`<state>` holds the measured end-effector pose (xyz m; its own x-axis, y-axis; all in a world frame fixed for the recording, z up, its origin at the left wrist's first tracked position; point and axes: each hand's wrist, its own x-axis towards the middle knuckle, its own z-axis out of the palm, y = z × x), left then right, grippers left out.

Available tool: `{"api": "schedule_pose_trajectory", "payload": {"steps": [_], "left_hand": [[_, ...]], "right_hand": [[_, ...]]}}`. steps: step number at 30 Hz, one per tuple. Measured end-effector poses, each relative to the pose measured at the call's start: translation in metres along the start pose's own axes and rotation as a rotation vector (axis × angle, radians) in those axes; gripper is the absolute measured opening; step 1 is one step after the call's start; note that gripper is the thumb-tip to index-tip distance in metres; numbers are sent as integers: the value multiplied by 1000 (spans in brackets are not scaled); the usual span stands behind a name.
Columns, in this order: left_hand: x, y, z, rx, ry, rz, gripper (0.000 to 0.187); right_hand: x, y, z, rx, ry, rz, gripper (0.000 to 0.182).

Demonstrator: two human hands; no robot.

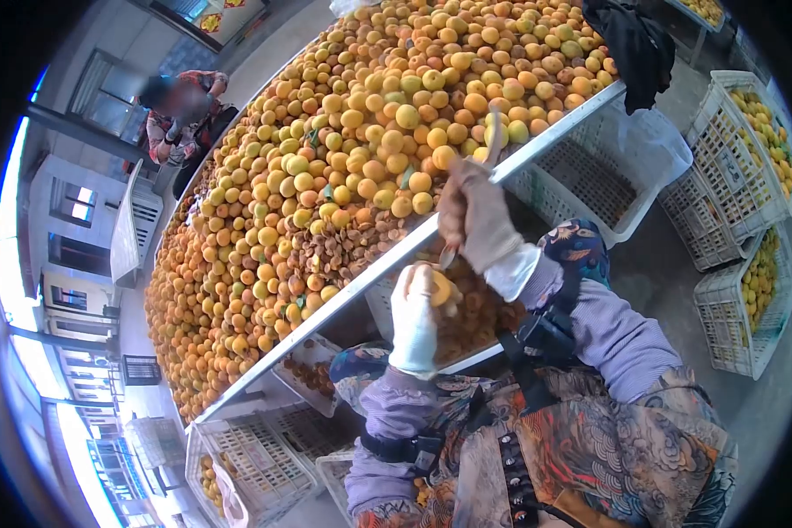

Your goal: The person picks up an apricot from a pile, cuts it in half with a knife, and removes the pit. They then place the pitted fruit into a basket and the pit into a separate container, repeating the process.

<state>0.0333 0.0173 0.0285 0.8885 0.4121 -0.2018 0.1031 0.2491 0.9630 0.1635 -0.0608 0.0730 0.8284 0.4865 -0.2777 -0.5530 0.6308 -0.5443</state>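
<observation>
My left hand (413,321), in a white glove, closes round an apricot (443,289) whose cut orange face shows. Just above and to the right, my right hand (479,216) wears a stained, brownish glove and is wrapped round a slim knife-like tool (495,139). One long curved end of it sticks up past the fist; a short metal tip points down near the apricot. Beneath both hands a crate (471,359) holds cut apricot pieces, partly hidden by my arms. A large heap of whole apricots (352,150) lies on the metal-edged table (326,319) in front.
Brown apricot stones (348,249) lie near the table edge. White plastic crates (737,189) with fruit are stacked at the right, and another crate (255,458) stands lower left. A dark cloth (634,48) hangs over the far right corner. Another person (185,119) sits across the table.
</observation>
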Motion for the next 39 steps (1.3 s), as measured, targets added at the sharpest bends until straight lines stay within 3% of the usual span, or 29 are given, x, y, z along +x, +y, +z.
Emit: {"api": "schedule_pose_trajectory", "payload": {"steps": [1,2,6,7,8,10,11,12,16,18,20,23,28,29,30,34,39], "left_hand": [[1,9,0,-37,80,7,32],[8,12,-13,45,90,61,36],[39,47,-46,-139,262,63,52],[50,46,-54,-290,403,-24,57],[52,52,-62,-395,269,-71,60],[52,53,-64,-450,251,-138,57],[51,46,-64,-392,295,-158,50],[44,41,-62,-306,215,-135,42],[27,21,-56,135,40,-76,33],[26,12,-50,725,57,108,23],[26,14,-42,951,169,253,22],[52,31,-56,909,285,408,22],[103,73,-62,909,248,398,25],[111,84,-51,838,262,319,28],[131,81,-61,800,222,396,31],[193,85,-70,1033,285,428,44],[248,94,-69,1082,284,480,55]], "right_hand": [[10,-6,-6,19,-62,-97,40],[19,-15,-14,110,-60,-41,36],[32,-14,-46,50,-98,-35,38],[34,-10,-53,53,-64,6,38],[34,-8,-58,58,-31,50,38],[35,-8,-68,85,-5,64,36],[38,-9,-73,77,21,73,35],[39,-10,-78,67,48,84,35],[38,-18,-86,57,-10,81,36],[36,-21,-86,27,-6,103,36],[36,-20,-87,-2,-4,122,36],[32,-20,-90,-107,8,235,36],[24,-22,-84,-202,0,339,31],[23,-23,-84,-219,-16,347,30],[22,-24,-84,-236,-32,355,30],[17,-33,-82,-228,0,402,28],[15,-43,-95,-97,-27,381,30]]}}
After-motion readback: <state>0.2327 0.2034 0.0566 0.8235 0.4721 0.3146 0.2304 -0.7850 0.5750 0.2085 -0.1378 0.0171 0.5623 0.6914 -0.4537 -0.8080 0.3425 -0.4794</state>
